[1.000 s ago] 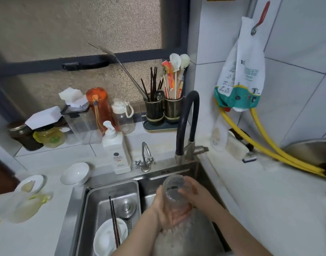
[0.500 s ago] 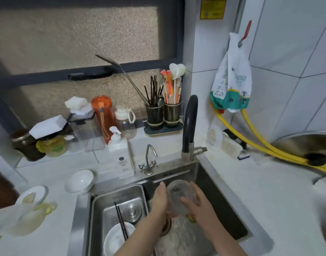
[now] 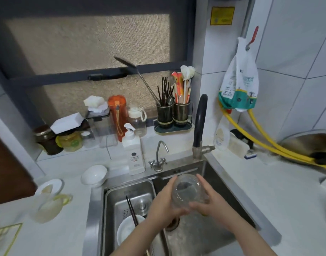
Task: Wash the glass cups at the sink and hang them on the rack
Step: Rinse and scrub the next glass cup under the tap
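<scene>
Head view shows the glass cup [image 3: 188,193] held over the sink [image 3: 221,187], mouth tilted toward the camera. The left hand [image 3: 165,202] wraps its fingers around the cup's left side and the right hand [image 3: 209,199] curls around the right side and base, so both grip it. Wet glass is likely slippery; a loose grip could drop it onto the steel basin or knock it against the black tap [image 3: 200,124] behind it. No running water can be made out. No rack for hanging is in view. A yellowish thing under the right hand is mostly hidden, perhaps a sponge.
</scene>
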